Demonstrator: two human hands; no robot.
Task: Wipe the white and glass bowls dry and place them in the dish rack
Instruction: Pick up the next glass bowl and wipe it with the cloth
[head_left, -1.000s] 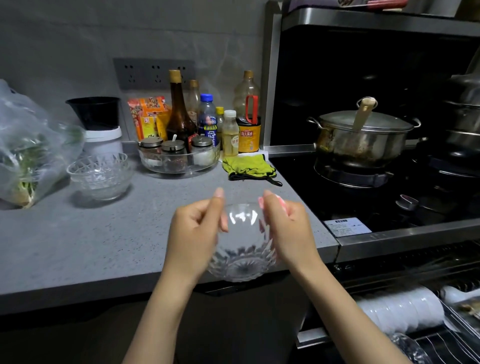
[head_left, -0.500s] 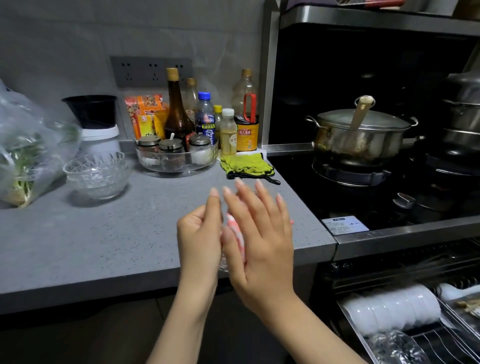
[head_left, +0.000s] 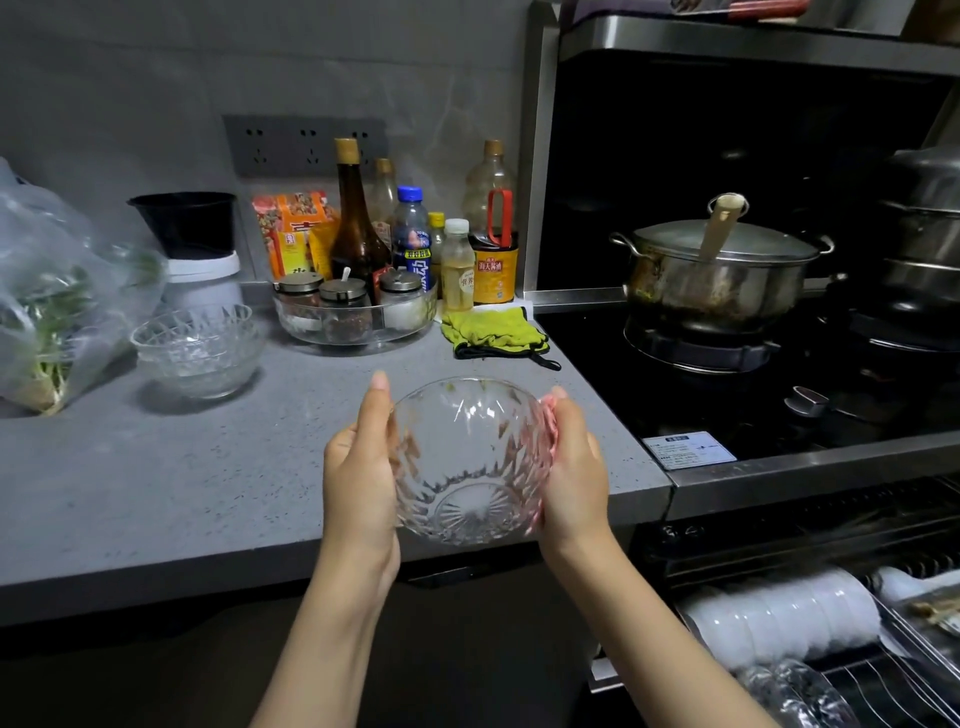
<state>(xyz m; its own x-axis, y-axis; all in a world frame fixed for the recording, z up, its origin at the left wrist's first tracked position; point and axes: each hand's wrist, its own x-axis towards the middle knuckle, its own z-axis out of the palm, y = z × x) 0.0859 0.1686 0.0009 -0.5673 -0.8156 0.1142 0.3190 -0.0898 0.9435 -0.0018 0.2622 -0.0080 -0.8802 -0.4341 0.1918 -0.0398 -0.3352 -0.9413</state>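
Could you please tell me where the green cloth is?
Head view: the green cloth lies at the counter's back right, beside the stove, before the sauce bottle.

A single wide-angle view from the person's head looks forward and down across the grey countertop (head_left: 156, 493) toward the back wall and its socket strip (head_left: 306, 145). It sits close: both forearms rise from the bottom edge, and the left hand (head_left: 358, 467) and right hand (head_left: 571, 467) hold the glass bowl (head_left: 470, 467) at lower centre. The lidded pot (head_left: 717, 275) on the stove lies to the right, the dish rack (head_left: 883, 686) in the bottom right corner, and straight edges bow outward near the frame's borders
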